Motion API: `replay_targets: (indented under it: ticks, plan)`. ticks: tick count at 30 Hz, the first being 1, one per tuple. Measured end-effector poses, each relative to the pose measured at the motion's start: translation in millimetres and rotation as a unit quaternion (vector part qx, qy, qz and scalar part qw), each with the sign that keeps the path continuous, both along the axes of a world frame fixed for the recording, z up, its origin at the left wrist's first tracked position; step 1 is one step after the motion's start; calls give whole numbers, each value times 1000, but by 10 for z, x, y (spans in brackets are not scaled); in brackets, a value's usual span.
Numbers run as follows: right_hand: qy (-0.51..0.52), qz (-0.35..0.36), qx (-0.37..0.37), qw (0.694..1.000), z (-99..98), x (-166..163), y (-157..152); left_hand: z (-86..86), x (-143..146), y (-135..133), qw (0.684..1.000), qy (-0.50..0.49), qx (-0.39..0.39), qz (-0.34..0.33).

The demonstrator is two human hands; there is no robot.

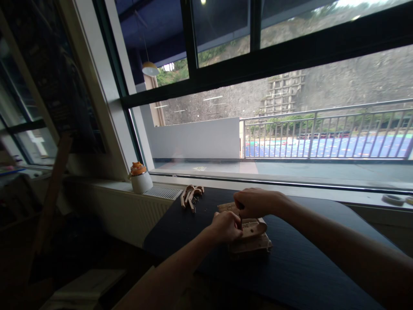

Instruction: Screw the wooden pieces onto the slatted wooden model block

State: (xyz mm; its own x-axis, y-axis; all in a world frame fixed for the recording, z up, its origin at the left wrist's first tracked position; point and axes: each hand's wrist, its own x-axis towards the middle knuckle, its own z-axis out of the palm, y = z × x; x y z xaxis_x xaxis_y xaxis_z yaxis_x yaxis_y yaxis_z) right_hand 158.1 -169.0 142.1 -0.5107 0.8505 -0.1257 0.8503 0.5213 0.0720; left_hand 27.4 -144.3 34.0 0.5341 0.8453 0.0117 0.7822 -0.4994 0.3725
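A pale wooden piece (254, 230) with a rounded end and a dark hole lies on rough wooden boards (250, 246) on a dark table. My left hand (227, 227) is closed at the left part of this piece, its fingertips pinched together. My right hand (256, 202) makes a fist just above and behind it, over the boards. A thin dark thing shows between the two hands, too small to name. What either hand grips is hidden by the fingers.
Several curved wooden pieces (190, 196) lie with screws (195, 201) at the table's far left corner. A white jar with an orange lid (141, 181) stands on the radiator (129, 202). Behind the dark table (300, 241) runs a window sill with a roll of tape (392, 199).
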Motion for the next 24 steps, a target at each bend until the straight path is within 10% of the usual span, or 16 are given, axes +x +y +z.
replay_targets:
  ticks: [24]
  plan:
    - [54, -53, 133, 988, -226, 8, -21, -37, 43, 34, 1000, 4, 11, 12]
